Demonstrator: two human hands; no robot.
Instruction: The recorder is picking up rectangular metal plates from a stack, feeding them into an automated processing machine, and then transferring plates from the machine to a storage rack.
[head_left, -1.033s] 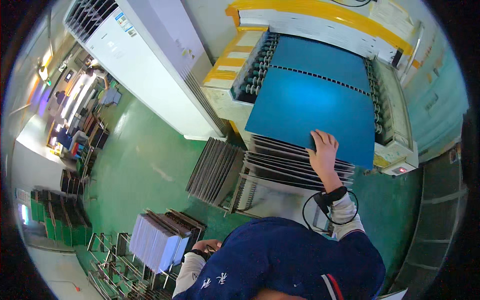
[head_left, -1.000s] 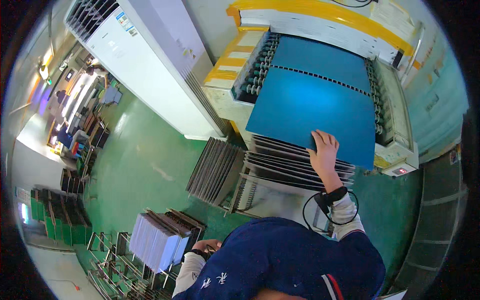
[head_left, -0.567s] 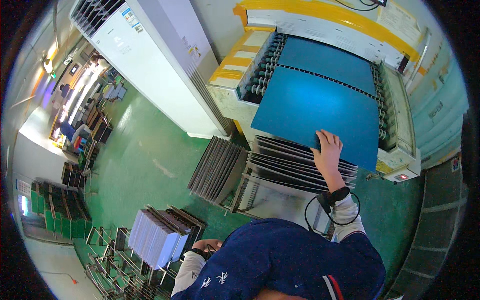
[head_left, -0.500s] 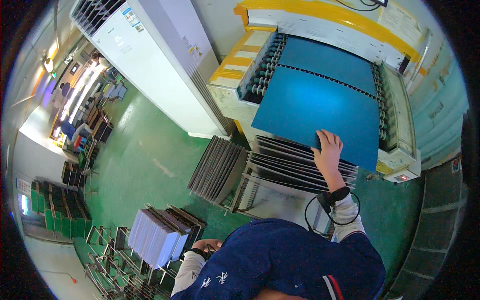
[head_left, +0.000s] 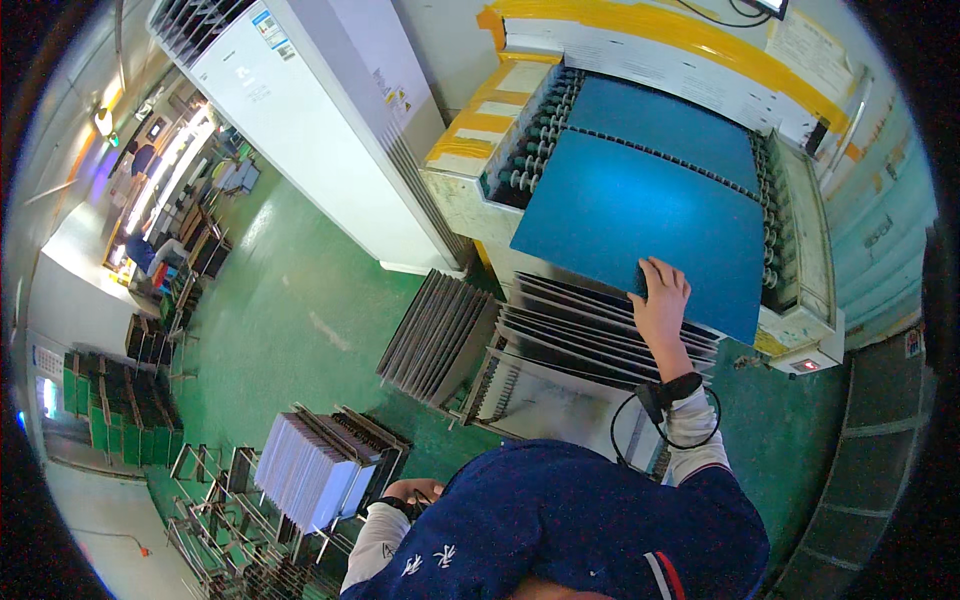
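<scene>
My right hand [head_left: 660, 305] lies on the near edge of a large blue panel [head_left: 640, 210], its fingers stretched flat on top and the thumb apart. This panel rests on the roller conveyor [head_left: 525, 165], its near edge overhanging the front. Just behind it on the rollers sits a second blue panel [head_left: 665, 120]. Beneath the overhang, a rack [head_left: 490, 385] holds several thin upright panels [head_left: 590, 325]. My left hand [head_left: 415, 490] is low beside my body, near a stack of pale sheets [head_left: 315, 475]; its fingers are partly hidden and I cannot tell what they hold.
A tall white air conditioner [head_left: 310, 130] stands left of the conveyor. Another group of upright panels [head_left: 435, 335] is beside the rack. Metal frames [head_left: 215, 500] are at lower left, and a dark ridged surface [head_left: 880, 430] borders the right. People work at a lit bench far left.
The whole view has shifted slightly. My right hand keeps its place on the near edge of the blue panel, and my left hand stays by my body.
</scene>
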